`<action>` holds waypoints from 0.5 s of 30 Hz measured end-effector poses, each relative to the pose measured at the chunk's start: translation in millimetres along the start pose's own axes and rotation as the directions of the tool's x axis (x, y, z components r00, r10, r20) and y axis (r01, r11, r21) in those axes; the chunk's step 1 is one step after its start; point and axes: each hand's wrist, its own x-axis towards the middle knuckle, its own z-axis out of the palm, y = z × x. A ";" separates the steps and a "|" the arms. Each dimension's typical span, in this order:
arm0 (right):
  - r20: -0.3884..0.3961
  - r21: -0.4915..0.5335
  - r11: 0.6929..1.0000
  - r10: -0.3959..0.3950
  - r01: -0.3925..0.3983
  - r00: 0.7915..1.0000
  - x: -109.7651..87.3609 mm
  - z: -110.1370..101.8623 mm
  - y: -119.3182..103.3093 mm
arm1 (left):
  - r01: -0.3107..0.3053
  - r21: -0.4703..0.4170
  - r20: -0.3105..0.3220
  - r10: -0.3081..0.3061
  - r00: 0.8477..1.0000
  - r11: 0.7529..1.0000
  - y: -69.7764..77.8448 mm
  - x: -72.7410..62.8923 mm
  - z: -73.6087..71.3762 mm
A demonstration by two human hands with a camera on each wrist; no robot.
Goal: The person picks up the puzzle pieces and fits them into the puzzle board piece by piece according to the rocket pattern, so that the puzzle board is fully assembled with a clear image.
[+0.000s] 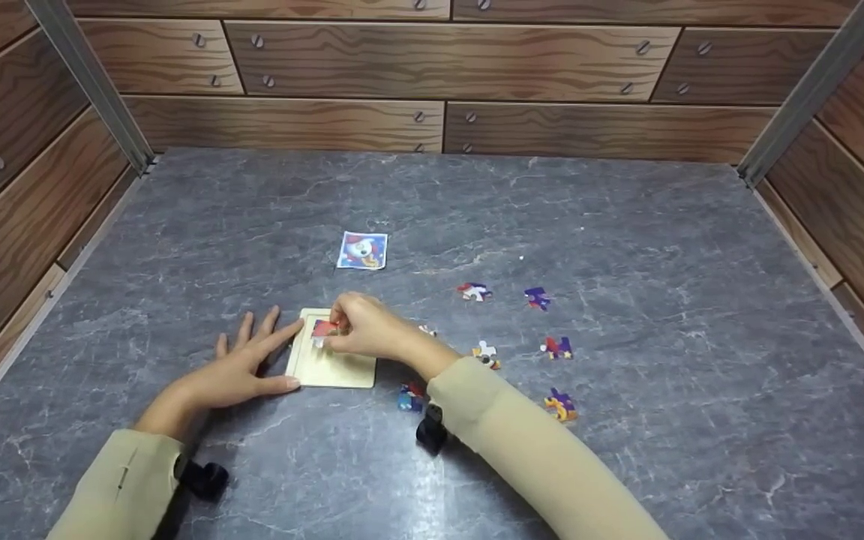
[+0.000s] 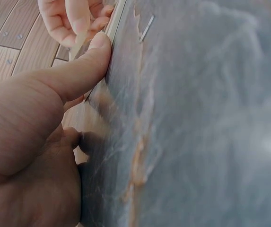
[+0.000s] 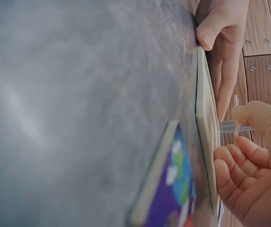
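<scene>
here, puzzle piece (image 1: 322,328), pinched between right fingers (image 3: 251,150)

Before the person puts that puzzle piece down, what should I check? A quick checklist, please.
1. Puzzle piece pinched by the right hand: ok.
2. Left hand touching the tray: ok, at its left edge.
3. Picture card face up: ok.
4. Visible loose pieces off the tray: ok, they lie to its right.
5. Tray otherwise bare: cannot tell, the right hand hides part.
</scene>
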 end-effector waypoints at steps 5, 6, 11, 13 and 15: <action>-0.015 -0.084 0.996 0.025 -0.026 1.000 5.1 5.4 -2.0 | 0.005 -0.006 -0.001 -0.005 1.000 1.000 0.8 -0.7 -0.2; -0.017 -0.095 0.995 0.034 -0.036 0.999 6.1 6.4 -2.2 | 0.008 -0.002 -0.001 -0.008 1.000 1.000 1.1 -0.5 0.0; -0.018 -0.149 0.985 0.086 -0.088 0.996 9.9 9.6 -4.2 | 0.007 0.002 0.001 -0.007 1.000 1.000 1.2 0.0 0.8; -0.024 -0.172 0.981 0.091 -0.094 0.996 10.9 10.6 -5.0 | 0.002 -0.001 0.002 -0.002 1.000 1.000 1.1 -0.2 0.9; -0.032 -0.198 0.976 0.089 -0.094 0.996 11.8 11.9 -5.7 | 0.000 -0.003 0.006 0.000 1.000 1.000 1.1 -0.4 0.9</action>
